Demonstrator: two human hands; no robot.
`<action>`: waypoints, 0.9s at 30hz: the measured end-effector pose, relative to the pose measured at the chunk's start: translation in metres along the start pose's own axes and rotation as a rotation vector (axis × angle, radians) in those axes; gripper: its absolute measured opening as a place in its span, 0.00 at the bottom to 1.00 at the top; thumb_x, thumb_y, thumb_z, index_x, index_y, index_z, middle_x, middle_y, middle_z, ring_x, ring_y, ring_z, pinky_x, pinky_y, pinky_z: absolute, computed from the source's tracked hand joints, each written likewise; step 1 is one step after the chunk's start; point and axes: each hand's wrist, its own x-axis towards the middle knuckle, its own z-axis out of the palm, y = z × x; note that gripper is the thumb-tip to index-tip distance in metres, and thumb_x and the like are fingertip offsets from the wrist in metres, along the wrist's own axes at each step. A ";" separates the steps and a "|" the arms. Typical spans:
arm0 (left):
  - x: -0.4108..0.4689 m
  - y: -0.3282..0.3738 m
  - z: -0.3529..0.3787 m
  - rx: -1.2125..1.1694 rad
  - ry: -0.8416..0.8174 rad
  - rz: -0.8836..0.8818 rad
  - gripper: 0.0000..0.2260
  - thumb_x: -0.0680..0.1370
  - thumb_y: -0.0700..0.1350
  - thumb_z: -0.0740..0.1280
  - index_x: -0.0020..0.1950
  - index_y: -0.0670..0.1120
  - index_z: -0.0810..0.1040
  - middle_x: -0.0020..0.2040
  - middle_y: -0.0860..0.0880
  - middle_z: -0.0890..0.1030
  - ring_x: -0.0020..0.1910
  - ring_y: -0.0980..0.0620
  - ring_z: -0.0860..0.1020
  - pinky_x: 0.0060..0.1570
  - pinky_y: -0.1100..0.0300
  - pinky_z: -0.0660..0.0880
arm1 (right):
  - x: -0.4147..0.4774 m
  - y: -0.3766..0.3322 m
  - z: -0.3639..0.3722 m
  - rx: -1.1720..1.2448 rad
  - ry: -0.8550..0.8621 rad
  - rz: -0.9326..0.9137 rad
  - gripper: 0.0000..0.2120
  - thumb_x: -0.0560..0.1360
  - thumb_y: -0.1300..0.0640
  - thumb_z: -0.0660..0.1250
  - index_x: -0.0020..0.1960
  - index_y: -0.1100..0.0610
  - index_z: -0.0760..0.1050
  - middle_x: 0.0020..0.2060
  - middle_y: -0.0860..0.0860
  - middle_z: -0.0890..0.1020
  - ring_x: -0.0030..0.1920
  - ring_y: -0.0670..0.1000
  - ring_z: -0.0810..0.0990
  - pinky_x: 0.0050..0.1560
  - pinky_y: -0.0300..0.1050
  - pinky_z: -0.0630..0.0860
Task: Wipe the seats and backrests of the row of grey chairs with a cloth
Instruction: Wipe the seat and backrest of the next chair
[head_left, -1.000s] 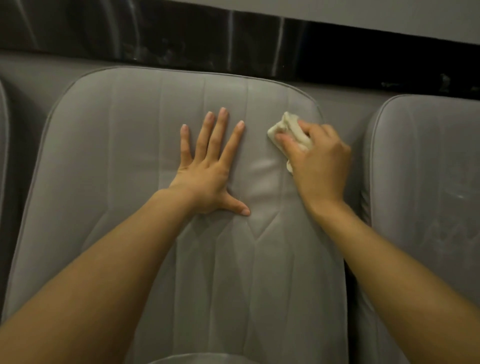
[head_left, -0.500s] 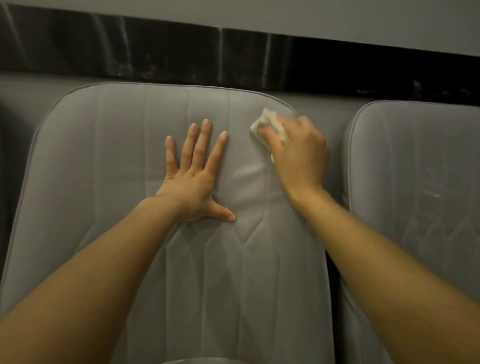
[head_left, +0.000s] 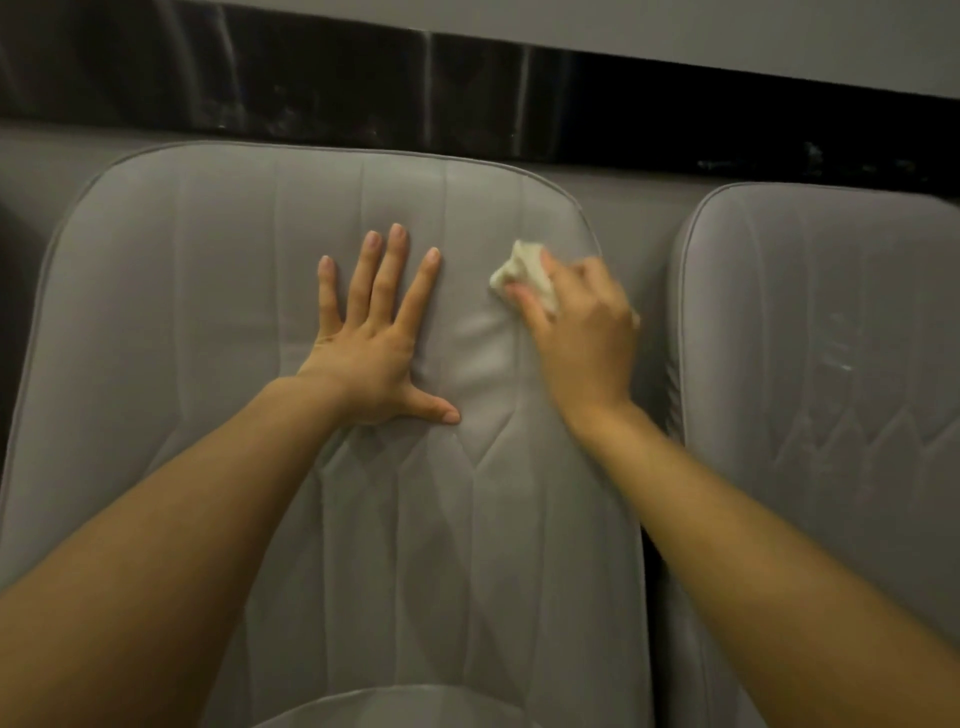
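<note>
The middle backrest (head_left: 208, 322) of a grey row is filling most of the frame. It is stretching up to its rounded, piped top beneath a dark glossy band (head_left: 311, 88) on the wall (head_left: 727, 31), its long axis running away from the person. A neighbouring backrest (head_left: 841, 467) is standing just beside it on the right, a narrow dark gap parting the two. A seat rim (head_left: 415, 701) is showing at the very bottom.

Two bare forearms are reaching in from the lower corners. The left hand (head_left: 371, 353) is lying flat on the middle of the backrest, fingers straight and spread, holding nothing and seemingly bracing the person. The right hand (head_left: 587, 343) is serving as the grip. Its fingers are curling over a small, crumpled pale cloth (head_left: 524, 275) and pressing it against the upper right part of the same backrest, near the piped right edge. The cloth is poking out of the grip up and to the left, towards the left hand's fingertips. Slight blur on the right hand is suggesting a wiping stroke.

Most of the backrest is lying left of and below the grip, so the next strokes are probably heading that way. The flat left hand is sitting between the cloth and the left half and would likely need lifting clear.
</note>
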 end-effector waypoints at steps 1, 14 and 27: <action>-0.001 -0.001 0.000 -0.002 0.007 0.007 0.61 0.54 0.78 0.60 0.65 0.57 0.17 0.64 0.53 0.15 0.65 0.51 0.17 0.57 0.51 0.15 | -0.018 -0.003 0.000 -0.006 0.007 -0.044 0.16 0.70 0.50 0.70 0.53 0.59 0.80 0.39 0.58 0.79 0.38 0.59 0.79 0.34 0.44 0.71; -0.036 -0.008 0.023 -0.016 -0.032 -0.017 0.60 0.54 0.79 0.56 0.66 0.56 0.17 0.65 0.51 0.16 0.65 0.49 0.18 0.58 0.52 0.15 | -0.027 -0.002 -0.017 0.010 0.038 0.029 0.18 0.70 0.52 0.71 0.55 0.62 0.79 0.40 0.61 0.78 0.39 0.61 0.77 0.38 0.47 0.72; -0.054 -0.002 0.040 0.022 -0.112 -0.086 0.60 0.59 0.78 0.60 0.61 0.54 0.13 0.61 0.48 0.13 0.61 0.48 0.14 0.55 0.51 0.14 | -0.091 -0.015 -0.011 0.034 0.024 -0.048 0.17 0.70 0.51 0.69 0.51 0.63 0.80 0.35 0.59 0.77 0.32 0.58 0.77 0.29 0.45 0.74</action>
